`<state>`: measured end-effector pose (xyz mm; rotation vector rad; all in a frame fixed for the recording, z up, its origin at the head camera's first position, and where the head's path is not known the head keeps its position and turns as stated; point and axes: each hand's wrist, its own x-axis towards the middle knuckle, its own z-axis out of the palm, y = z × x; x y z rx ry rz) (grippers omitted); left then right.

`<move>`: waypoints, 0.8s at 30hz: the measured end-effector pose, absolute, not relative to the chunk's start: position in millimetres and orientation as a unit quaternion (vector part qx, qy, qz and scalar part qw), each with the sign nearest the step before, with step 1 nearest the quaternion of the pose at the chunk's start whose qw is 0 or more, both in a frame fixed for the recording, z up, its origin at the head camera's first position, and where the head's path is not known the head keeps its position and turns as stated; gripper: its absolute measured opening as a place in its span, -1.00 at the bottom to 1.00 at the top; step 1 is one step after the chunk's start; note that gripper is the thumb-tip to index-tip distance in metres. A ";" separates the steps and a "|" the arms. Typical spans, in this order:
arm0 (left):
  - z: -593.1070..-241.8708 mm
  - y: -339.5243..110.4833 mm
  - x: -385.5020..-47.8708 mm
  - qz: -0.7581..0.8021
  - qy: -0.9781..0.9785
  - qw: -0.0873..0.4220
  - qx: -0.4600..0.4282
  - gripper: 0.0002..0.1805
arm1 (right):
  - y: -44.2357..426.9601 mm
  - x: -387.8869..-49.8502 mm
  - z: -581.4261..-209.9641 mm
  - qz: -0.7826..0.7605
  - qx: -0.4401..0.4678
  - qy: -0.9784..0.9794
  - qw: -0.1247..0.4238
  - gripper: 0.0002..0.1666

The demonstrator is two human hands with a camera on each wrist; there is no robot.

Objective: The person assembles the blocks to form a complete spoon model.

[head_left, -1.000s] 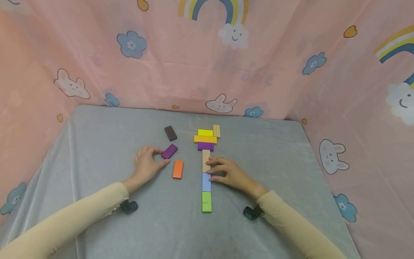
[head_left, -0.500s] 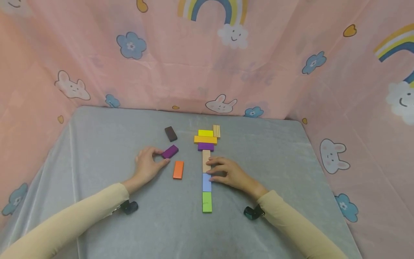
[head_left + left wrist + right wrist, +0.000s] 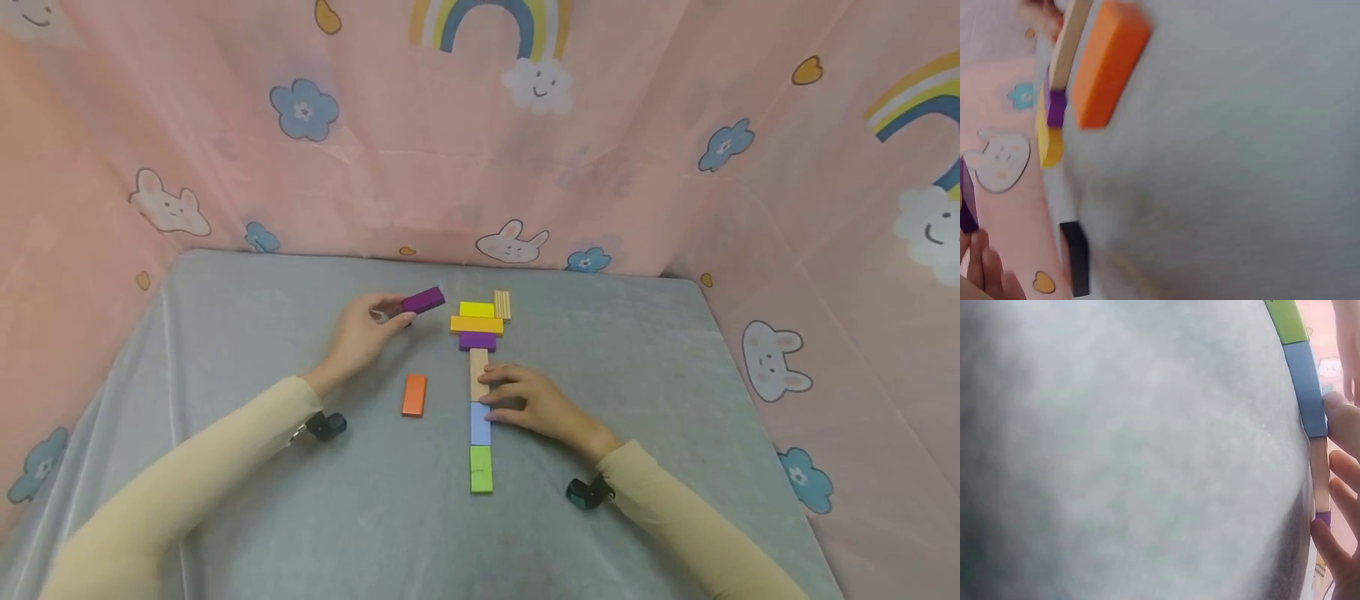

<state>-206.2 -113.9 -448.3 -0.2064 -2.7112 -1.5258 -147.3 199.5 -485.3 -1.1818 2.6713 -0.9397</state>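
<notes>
Up off the table, my left hand (image 3: 360, 333) pinches a purple block (image 3: 424, 300) between thumb and fingers, left of the yellow block (image 3: 476, 309). The same purple block (image 3: 967, 200) shows at the edge of the left wrist view. My right hand (image 3: 536, 400) has its fingertips at the right side of the natural wood block (image 3: 477, 371) and its thumb at the blue block (image 3: 480, 425). These two lie in a column with a green block (image 3: 481, 470) at the near end and another purple block (image 3: 477, 341) beyond. An orange-yellow block (image 3: 465, 324) lies crosswise there.
An orange block (image 3: 414, 395) lies on the grey cloth (image 3: 337, 517), left of the column. In the left wrist view a dark block (image 3: 1075, 259) lies on the cloth; my left hand mostly hides it in the head view. A striped block (image 3: 502, 305) stands beside the yellow one.
My left hand has lifted the purple block from the cloth and carried it away from me and to the right, past the dark block. My right hand has stayed in place.
</notes>
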 end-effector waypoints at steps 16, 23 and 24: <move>-463.0 -55.9 -282.2 -0.492 -0.862 -0.012 -0.120 -0.58 | 200.2 -147.2 -487.4 -0.307 -0.395 0.866 0.020 -0.69; -475.5 -45.9 -292.3 -0.490 -0.865 -0.024 -0.105 -0.63 | 200.3 -147.4 -488.8 -0.304 -0.395 0.867 0.019 -0.70; -477.2 -45.3 -293.4 -0.492 -0.864 -0.028 -0.104 -0.63 | 200.3 -147.4 -488.9 -0.304 -0.394 0.867 0.020 -0.70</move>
